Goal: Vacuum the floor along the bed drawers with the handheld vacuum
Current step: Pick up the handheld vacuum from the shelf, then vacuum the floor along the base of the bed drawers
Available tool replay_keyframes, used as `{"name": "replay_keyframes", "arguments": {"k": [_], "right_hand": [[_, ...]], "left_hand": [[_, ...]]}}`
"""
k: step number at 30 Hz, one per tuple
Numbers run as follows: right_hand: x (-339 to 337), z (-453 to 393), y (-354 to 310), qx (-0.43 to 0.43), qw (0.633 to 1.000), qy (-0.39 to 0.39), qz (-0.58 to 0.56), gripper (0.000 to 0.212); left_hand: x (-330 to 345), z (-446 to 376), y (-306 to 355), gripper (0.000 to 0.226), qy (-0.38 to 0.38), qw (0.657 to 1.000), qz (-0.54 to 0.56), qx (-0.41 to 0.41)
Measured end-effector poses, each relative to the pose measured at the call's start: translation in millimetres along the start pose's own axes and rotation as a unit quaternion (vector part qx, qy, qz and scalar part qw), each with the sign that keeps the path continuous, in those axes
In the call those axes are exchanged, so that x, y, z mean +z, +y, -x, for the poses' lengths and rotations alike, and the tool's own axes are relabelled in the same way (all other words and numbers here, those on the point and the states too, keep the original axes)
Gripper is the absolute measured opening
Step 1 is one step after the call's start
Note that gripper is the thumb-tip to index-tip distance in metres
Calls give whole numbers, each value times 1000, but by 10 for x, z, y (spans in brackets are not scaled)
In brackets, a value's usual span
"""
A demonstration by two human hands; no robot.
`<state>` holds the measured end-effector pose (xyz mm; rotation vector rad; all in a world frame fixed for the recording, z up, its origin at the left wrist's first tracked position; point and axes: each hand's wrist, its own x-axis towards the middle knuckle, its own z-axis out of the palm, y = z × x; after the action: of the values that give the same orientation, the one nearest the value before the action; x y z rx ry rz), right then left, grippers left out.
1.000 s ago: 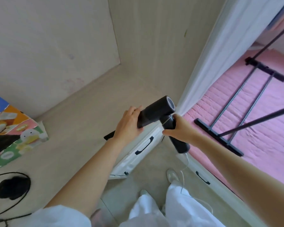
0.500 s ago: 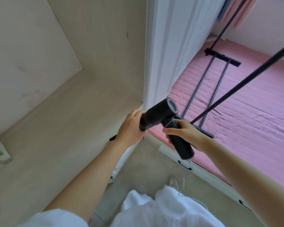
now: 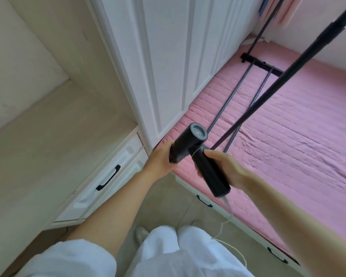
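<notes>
I hold a black handheld vacuum (image 3: 190,144) at chest height over the corner where the pink bed meets the white wardrobe. My right hand (image 3: 226,166) grips its handle, thumb on top. My left hand (image 3: 161,158) wraps the front of its barrel, hiding the nozzle. A thin white cord (image 3: 226,226) hangs from the handle's base. The white bed drawers (image 3: 206,202) with black handles run below the pink mattress (image 3: 288,140), along the beige floor (image 3: 164,206).
A white drawer unit (image 3: 108,176) with a black handle stands left under a beige platform (image 3: 48,148). A tall white wardrobe (image 3: 168,56) rises ahead. A black metal rack (image 3: 254,92) lies on the mattress. My white-trousered legs and shoes are below.
My view has swung right, from the beige platform to the wardrobe and bed. Both hands keep their hold on the vacuum, which has shifted right, over the mattress edge.
</notes>
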<state>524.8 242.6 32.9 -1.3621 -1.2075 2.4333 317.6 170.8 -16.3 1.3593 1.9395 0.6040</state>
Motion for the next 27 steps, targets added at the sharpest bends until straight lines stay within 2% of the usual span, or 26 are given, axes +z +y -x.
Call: {"name": "replay_keyframes", "arguments": {"k": [5,8,11,15,22,27], "right_hand": [[-356,-91,67,36,999,25,18,42],[-453,-166,121,53,997,35,44,41],[-491,-301,219,75,994,45,64,41],[-528,-625,503,47,987,98,121,39],[-740,-1742,1281,9,958,167,234,46],[-922,-2648,1996,-23,942,155,296,46]], "left_hand": [[322,-178,68,49,-47,998,30,-27],[459,-275,30,39,-90,995,27,-30],[638,-351,-105,40,-109,993,18,-34],[976,-484,-423,41,-111,991,50,-51],[1688,-1029,-1442,58,-107,993,14,-35],[2243,-1363,-2523,78,-95,990,-94,48]]}}
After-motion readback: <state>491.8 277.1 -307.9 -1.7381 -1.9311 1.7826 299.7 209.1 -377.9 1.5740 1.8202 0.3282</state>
